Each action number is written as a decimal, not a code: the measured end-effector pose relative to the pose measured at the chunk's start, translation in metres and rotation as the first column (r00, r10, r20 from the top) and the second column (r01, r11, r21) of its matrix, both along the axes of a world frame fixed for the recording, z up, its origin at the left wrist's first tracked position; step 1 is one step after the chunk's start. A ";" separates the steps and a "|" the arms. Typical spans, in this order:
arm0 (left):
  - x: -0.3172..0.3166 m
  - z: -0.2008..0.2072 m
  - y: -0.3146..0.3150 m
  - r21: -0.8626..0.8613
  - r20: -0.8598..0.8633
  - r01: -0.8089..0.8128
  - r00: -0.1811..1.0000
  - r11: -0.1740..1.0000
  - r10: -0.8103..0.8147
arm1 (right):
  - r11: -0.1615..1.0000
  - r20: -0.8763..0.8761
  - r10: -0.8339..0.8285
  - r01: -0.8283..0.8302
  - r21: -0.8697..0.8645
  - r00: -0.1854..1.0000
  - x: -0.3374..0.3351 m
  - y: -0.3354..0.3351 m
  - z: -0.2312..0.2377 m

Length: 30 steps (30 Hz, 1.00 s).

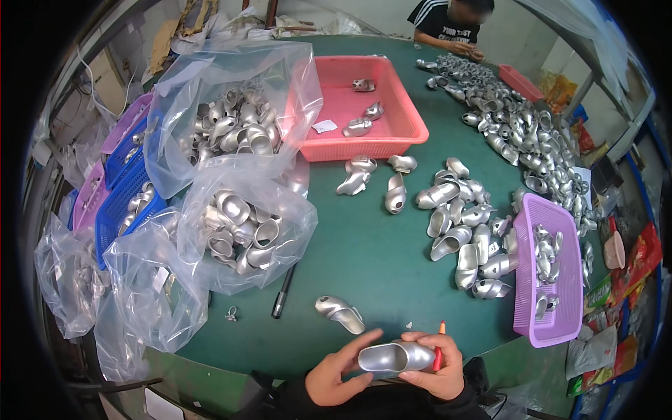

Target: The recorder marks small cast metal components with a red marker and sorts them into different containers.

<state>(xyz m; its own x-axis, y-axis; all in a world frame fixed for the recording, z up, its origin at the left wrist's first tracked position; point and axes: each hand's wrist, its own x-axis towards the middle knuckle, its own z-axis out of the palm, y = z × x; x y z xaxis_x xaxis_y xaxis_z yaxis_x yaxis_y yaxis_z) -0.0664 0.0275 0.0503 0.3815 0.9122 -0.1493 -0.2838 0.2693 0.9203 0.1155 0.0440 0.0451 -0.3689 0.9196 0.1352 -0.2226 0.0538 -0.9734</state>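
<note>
A small silver shoe-shaped piece [396,358] is held by my right hand [443,378], its hollow side facing up. That hand's thumb and fingers close on its right end, and a red pen [439,355] is tucked among the same fingers. My left hand [336,372] is open, its thumb and forefinger spread around the piece's left end; the thumb tip lies close to the lower edge, and I cannot tell whether it touches. Just beyond my left hand, another silver shoe-shaped piece [339,313] lies on the green table [350,245].
Silver pieces fill clear bags [280,241] at left and form a heap [483,241] before a purple basket [548,308]. A pink tub [364,150] stands at the back. A black marker [281,297] lies near the bags. Another person [451,28] sits beyond a long pile [504,112].
</note>
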 end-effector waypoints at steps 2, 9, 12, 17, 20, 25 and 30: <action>-0.006 0.000 0.004 -0.108 0.234 0.172 0.962 0.979 -0.143 | 0.999 -0.011 -0.008 0.008 0.050 1.000 -0.002 0.001 -0.001; -0.005 -0.008 -0.002 0.533 -0.349 -0.083 0.885 0.842 0.308 | 0.997 0.110 0.046 -0.039 -0.059 0.993 -0.009 0.001 0.008; -0.007 -0.009 -0.001 0.623 -0.304 -0.024 0.913 0.782 0.271 | 0.998 0.265 0.054 -0.060 0.013 0.963 0.000 -0.005 0.002; -0.029 0.010 0.006 0.468 -0.614 0.323 0.788 0.822 0.040 | 0.982 0.223 0.167 -0.143 -0.123 0.960 -0.011 -0.013 0.010; -0.051 0.020 0.028 0.710 -0.543 0.132 0.727 0.692 0.419 | 0.945 -0.007 0.148 -0.144 -0.293 0.989 -0.017 -0.010 0.002; -0.104 0.090 0.123 0.717 -0.391 -0.457 0.361 0.526 0.847 | 0.937 0.080 0.056 -0.025 -0.347 0.995 0.000 -0.004 0.001; -0.078 0.085 0.099 0.747 -0.603 -0.040 0.383 0.664 0.700 | 0.945 0.122 0.009 0.032 -0.326 0.992 0.002 -0.007 0.000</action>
<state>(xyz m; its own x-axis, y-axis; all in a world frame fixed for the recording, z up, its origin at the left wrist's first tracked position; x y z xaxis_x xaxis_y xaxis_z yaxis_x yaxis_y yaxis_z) -0.1449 0.1263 0.1354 -0.0276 0.9121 0.4090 0.7299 -0.2612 0.6317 0.1177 0.0370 0.0447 -0.3530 0.9098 -0.2182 -0.1042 -0.2699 -0.9572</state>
